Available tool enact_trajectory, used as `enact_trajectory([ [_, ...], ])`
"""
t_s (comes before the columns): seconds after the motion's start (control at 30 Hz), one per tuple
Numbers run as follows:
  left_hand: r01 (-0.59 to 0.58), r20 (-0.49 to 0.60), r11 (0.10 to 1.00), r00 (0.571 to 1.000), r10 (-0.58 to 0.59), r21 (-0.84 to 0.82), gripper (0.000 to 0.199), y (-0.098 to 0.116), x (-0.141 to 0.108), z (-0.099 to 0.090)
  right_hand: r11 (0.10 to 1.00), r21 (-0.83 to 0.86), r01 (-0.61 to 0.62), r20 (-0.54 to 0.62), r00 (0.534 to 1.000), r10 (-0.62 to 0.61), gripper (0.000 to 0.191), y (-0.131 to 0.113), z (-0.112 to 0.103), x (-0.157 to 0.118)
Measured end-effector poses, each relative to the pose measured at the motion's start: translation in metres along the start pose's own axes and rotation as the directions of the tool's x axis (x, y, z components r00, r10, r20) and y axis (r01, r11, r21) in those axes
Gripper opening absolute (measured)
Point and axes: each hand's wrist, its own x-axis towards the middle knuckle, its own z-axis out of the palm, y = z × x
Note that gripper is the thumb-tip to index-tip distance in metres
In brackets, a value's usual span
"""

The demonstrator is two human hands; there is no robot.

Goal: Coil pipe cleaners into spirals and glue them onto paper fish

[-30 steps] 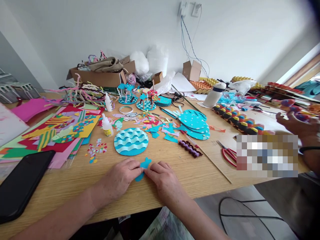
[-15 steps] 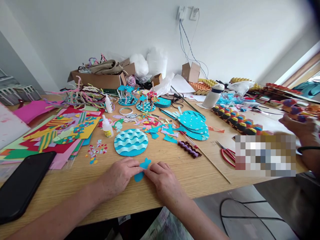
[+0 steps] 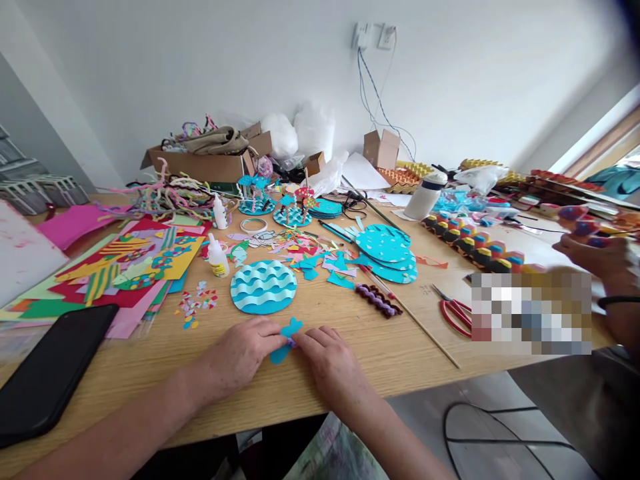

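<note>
A small blue paper cutout (image 3: 283, 350), shaped like a fish, lies on the wooden table in front of me. A tiny purple piece (image 3: 291, 342) shows on its middle. My left hand (image 3: 245, 353) is closed, its fingertips pressing the cutout's left edge. From the other side, my right hand (image 3: 334, 360) is closed too, with thumb and fingertips at the purple piece and the cutout. Just beyond them lies a blue disc (image 3: 263, 287) with pale wavy paper strips. Small coloured paper bits (image 3: 196, 303) lie scattered left of the disc.
Glue bottles (image 3: 217, 257) stand behind the disc. A black phone (image 3: 55, 373) lies at left beside coloured paper sheets (image 3: 135, 320). On the right are a wooden stick (image 3: 430, 332), braided pipe cleaners (image 3: 379, 300), red-handled scissors (image 3: 456, 313) and another person's hand (image 3: 593, 257).
My right hand has shifted slightly right and its fingertips have drawn back a little, and the purple piece now shows on the cutout. The left hand stays nearly in place.
</note>
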Motion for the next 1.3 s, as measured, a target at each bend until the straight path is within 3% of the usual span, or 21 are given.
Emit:
enact_trajectory([
  [0.37, -0.029, -0.003, 1.000, 1.000, 0.029, -0.002, 0.035, 0.0003, -0.0020, -0.0031, 1.000, -0.019, 0.020, 0.029, 0.999, -0.020, 0.023, 0.0001, -0.0021, 0.0008],
  [0.8, -0.017, 0.027, 1.000, 0.999, 0.017, -0.001, 0.030, 0.0001, -0.0016, -0.0006, 0.999, -0.036, 0.024, -0.006, 1.000, -0.024, 0.018, 0.0017, 0.0021, 0.0009],
  [1.13, -0.009, 0.033, 0.997, 0.999, 0.007, 0.072, 0.025, 0.0074, 0.0018, -0.0027, 0.999, -0.036, 0.022, 0.034, 0.999, -0.021, 0.018, 0.0000, -0.0013, 0.0015],
  [1.3, 0.035, -0.009, 0.999, 0.999, -0.035, -0.019, 0.036, 0.0029, 0.0020, -0.0038, 0.999, -0.037, 0.023, 0.034, 0.999, -0.022, 0.019, -0.0002, -0.0014, 0.0018],
])
